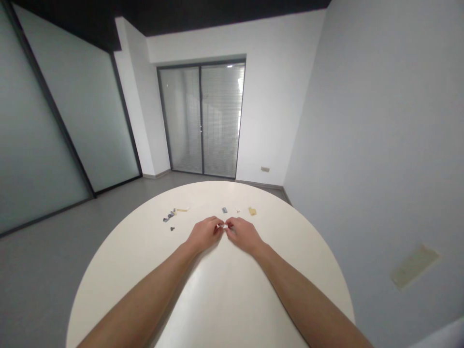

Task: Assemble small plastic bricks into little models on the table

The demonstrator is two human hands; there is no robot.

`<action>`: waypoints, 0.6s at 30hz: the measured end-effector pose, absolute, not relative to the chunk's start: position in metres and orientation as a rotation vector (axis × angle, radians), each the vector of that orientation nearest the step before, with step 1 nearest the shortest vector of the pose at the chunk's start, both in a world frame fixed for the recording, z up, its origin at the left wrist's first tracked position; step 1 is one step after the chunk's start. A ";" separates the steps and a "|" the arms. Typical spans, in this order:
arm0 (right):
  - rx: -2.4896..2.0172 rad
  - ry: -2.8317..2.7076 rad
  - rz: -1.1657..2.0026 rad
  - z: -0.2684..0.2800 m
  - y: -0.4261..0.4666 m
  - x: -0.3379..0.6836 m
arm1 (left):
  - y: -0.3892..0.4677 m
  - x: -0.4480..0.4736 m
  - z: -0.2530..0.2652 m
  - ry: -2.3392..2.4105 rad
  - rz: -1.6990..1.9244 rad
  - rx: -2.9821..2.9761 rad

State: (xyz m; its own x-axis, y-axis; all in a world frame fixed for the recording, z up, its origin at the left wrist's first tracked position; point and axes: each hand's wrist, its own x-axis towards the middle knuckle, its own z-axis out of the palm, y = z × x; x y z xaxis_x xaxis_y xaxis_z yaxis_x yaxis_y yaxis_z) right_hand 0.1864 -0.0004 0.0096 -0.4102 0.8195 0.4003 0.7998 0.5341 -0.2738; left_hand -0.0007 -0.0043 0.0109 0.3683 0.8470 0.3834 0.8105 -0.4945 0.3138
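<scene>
My left hand [207,233] and my right hand [242,233] meet near the middle of the round white table [224,299]. Their fingertips are pinched together around a tiny whitish piece [224,226], too small and covered to name. Just beyond the fingers lies a small grey-blue piece [224,210]. A tiny white bit [238,210] sits past my right hand, with a flat yellow piece [253,211] farther right. Left of my left hand are a small dark piece [172,228], a cluster of several grey and dark pieces [169,215] and a thin tan strip [182,210].
The table's curved far edge [217,182] runs beyond the small pieces. Behind it stand a glazed double door with blinds [219,121] and a white wall. Frosted glass panels [76,96] are on the left, and a pale wall [380,145] rises close on the right.
</scene>
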 end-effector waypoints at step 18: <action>-1.339 -2.283 0.067 0.011 -0.001 0.186 | -0.007 0.000 0.015 1.556 0.762 2.518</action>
